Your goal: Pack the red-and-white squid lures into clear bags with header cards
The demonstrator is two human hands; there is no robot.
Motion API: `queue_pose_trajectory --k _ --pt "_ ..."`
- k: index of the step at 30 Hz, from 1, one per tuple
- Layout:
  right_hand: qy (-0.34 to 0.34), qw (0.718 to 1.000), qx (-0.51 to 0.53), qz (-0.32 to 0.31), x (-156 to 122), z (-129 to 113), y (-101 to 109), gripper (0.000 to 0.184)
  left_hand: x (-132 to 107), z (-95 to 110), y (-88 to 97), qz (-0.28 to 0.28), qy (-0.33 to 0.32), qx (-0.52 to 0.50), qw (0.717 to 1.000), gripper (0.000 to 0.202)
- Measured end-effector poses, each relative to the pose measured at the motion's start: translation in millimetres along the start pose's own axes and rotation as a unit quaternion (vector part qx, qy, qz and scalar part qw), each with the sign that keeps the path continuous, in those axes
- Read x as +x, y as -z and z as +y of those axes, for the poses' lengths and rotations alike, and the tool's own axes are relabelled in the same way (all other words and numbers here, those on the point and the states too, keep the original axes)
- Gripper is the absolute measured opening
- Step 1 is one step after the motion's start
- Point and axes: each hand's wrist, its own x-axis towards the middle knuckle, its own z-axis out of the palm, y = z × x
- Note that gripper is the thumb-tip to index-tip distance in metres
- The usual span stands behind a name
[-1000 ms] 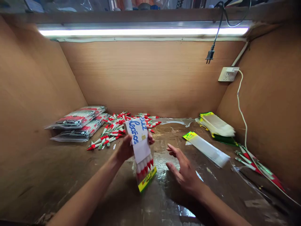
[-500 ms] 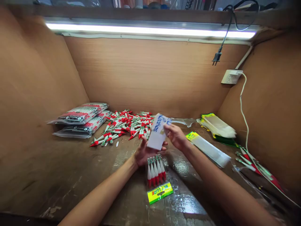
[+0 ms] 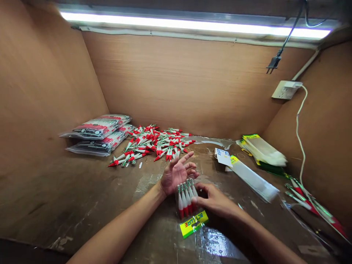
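A clear packet (image 3: pixel 188 205) with a yellow-green header holds several red-and-white lures and lies on the brown bench in front of me. My right hand (image 3: pixel 213 201) rests its fingertips on the packet's right side. Just behind the packet, my left hand (image 3: pixel 177 172) hovers palm up with fingers spread and nothing in it. A white card with blue writing (image 3: pixel 223 157) lies on the bench to the right. A heap of loose red-and-white lures (image 3: pixel 154 143) sits behind my hands.
Filled bags (image 3: pixel 97 135) are stacked at the back left. Empty clear sleeves (image 3: pixel 254 178) and a stack of them (image 3: pixel 262 149) lie at the right. More lures (image 3: pixel 310 205) sit by the right wall under a socket (image 3: pixel 286 90) and cord. Wooden walls enclose the bench.
The white card left my hands and now lies on the bench to the right. My right hand came down onto the lure packet. My left hand opened, palm up.
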Motion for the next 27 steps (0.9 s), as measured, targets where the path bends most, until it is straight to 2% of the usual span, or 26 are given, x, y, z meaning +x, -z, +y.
queue_pose_trajectory --k 2,5,8,10,12,14,15,19,22,25,27 --pt "-0.007 0.999 0.040 0.015 4.8 3.9 -11.6 0.024 -0.8 0.5 -2.3 0.024 -0.019 0.009 0.999 0.070" --pt "-0.008 0.992 0.093 0.081 10.8 13.9 -7.6 0.023 -3.1 0.7 3.8 0.066 -0.035 0.042 0.996 0.074" --pt "-0.001 0.984 0.121 0.133 11.3 20.0 3.3 0.026 -4.6 -4.7 15.1 0.069 0.022 0.136 0.988 0.072" --pt "-0.005 0.979 0.120 0.162 9.7 20.1 7.5 0.028 -4.5 -12.4 19.9 0.068 0.044 0.261 0.962 0.064" --pt "-0.019 0.977 0.119 0.174 8.4 18.4 9.0 0.027 -4.0 -21.3 21.2 0.093 0.021 0.386 0.917 0.051" --pt "-0.037 0.976 0.124 0.177 7.7 16.6 9.0 0.023 -3.3 -28.7 20.1 0.124 -0.009 0.453 0.883 0.042" --pt "-0.045 0.975 0.123 0.181 7.6 16.1 8.7 0.021 -2.9 -31.3 19.1 0.131 -0.014 0.464 0.876 0.041" --pt "-0.032 0.971 0.096 0.216 8.0 17.9 5.8 0.012 -1.9 -34.2 15.2 0.115 -0.003 0.452 0.884 0.040" --pt "-0.024 0.974 0.096 0.204 7.9 20.8 3.6 0.009 -2.0 -33.1 12.5 0.102 -0.013 0.435 0.895 0.038" --pt "-0.043 0.982 0.085 0.161 6.4 19.2 6.6 0.021 -2.6 -31.7 11.0 0.115 -0.025 0.429 0.896 0.035" --pt "-0.029 0.985 0.067 0.154 5.1 14.4 12.4 0.033 -2.9 -30.7 11.2 0.127 -0.025 0.433 0.892 0.034"
